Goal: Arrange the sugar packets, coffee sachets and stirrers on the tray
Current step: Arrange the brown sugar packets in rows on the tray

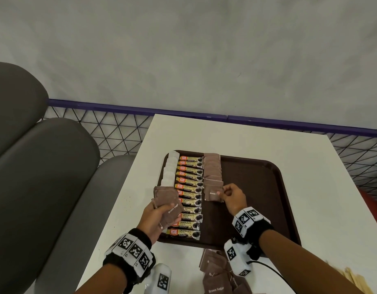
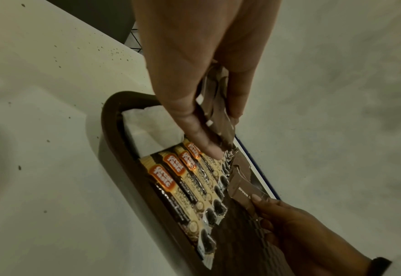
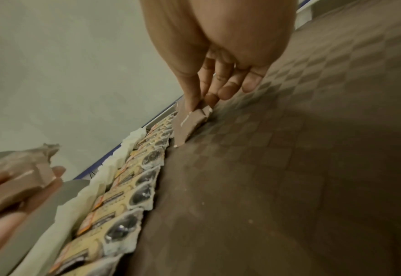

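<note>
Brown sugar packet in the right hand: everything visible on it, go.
The flat square brown paper sugar packet reads "Brown" in white print, with crimped edges. The right hand pinches its right edge between thumb and fingers. It sits at the near end of the overlapping row of brown packets on the dark brown plastic tray, just right of the coffee sachets. In the right wrist view its lower edge looks to meet the tray surface, tilted.

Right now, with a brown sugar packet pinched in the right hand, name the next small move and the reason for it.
Probably lower that brown sugar packet flat onto the tray and let go. The right hand holds it at the near end of the brown packet row, beside the coffee sachets, extending that row. The left hand holds more packets ready.
</note>
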